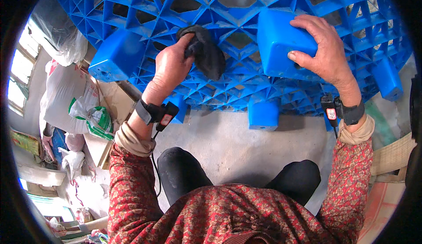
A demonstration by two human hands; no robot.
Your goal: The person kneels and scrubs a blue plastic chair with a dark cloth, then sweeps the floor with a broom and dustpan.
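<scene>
A blue plastic pallet (pixel 237 16) with a lattice of ribs and block-shaped feet stands tilted before me, its ribs dusty in places. My left hand (pixel 174 66) grips a dark cloth (pixel 207 54) against the ribs, between two of the feet. On the right, my right hand (pixel 321 47) rests on a large blue foot (pixel 277 46), fingers on its upper side and thumb on its end face. Another foot (pixel 118 57) juts out left of my left hand. Both wrists wear black straps with small devices.
Concrete floor (pixel 237 145) shows between my knees and under the pallet. White sacks (pixel 66 95) and a green-and-white plastic bag (pixel 94 117) are piled at the left. A woven mat (pixel 392 155) and a cardboard box (pixel 382 211) lie at the right.
</scene>
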